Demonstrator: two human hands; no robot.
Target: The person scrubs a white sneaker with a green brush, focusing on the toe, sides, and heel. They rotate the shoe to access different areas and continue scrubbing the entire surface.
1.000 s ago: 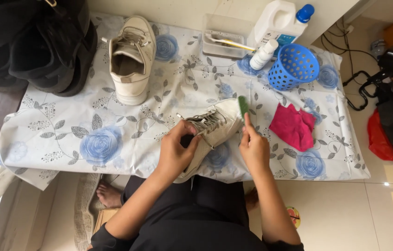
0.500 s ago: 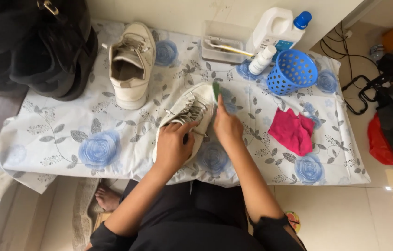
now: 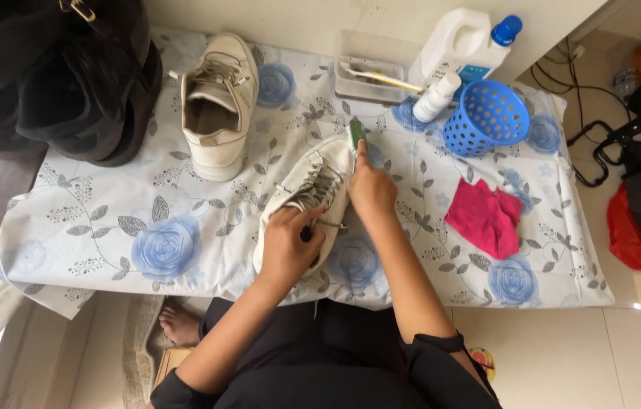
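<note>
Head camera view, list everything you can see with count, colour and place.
sneaker: 1, white, table centre, held
second sneaker: 1, white, table rear left
brush: 1, green, at the held sneaker's toe
basket: 1, blue, rear right
cloth: 1, pink, table right
jug: 1, white with blue cap, rear
small bottle: 1, white, beside basket
tray: 1, clear, rear
bag: 1, black, rear left
tablecloth: 1, white with blue roses
left hand: grips sneaker
right hand: holds brush

White sneaker [image 3: 313, 189] tilted on table; green brush [image 3: 356, 135] at toe.
</note>
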